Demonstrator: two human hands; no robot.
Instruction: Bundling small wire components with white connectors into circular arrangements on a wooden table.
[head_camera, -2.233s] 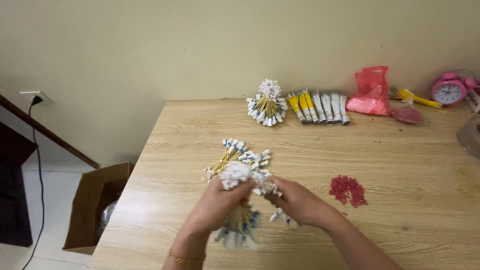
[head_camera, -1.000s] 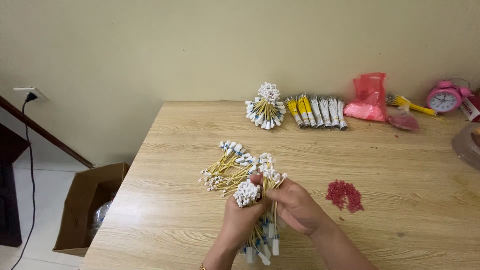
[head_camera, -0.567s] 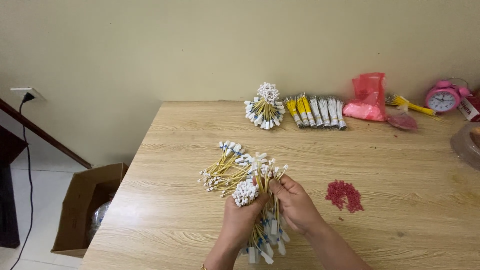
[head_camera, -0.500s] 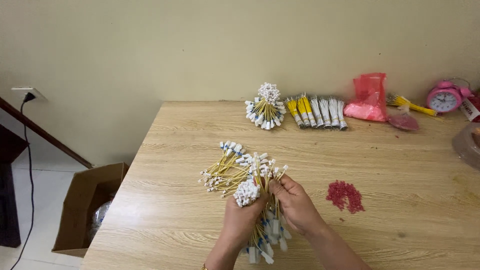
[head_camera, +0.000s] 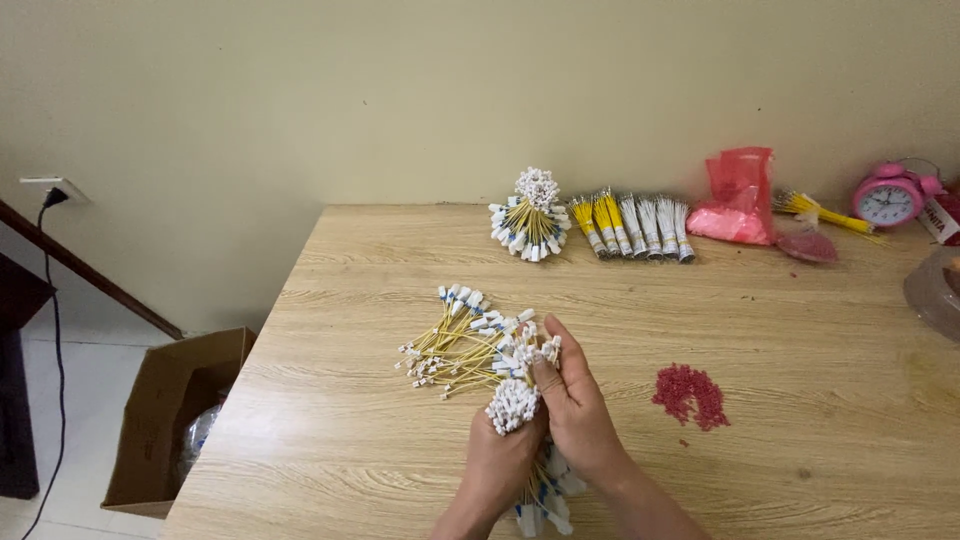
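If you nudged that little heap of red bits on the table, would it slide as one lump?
Probably not. The red heap looks like loose small pieces, a few already strayed at its edge, so it would likely scatter. The pieces seem tiny and light. The wooden table looks smooth, so they might skid or roll.

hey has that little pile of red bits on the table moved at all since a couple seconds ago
No. The pile of red bits lies on the same patch of the table, right of both hands, in line below the red bag. Only the camera view has shifted slightly.
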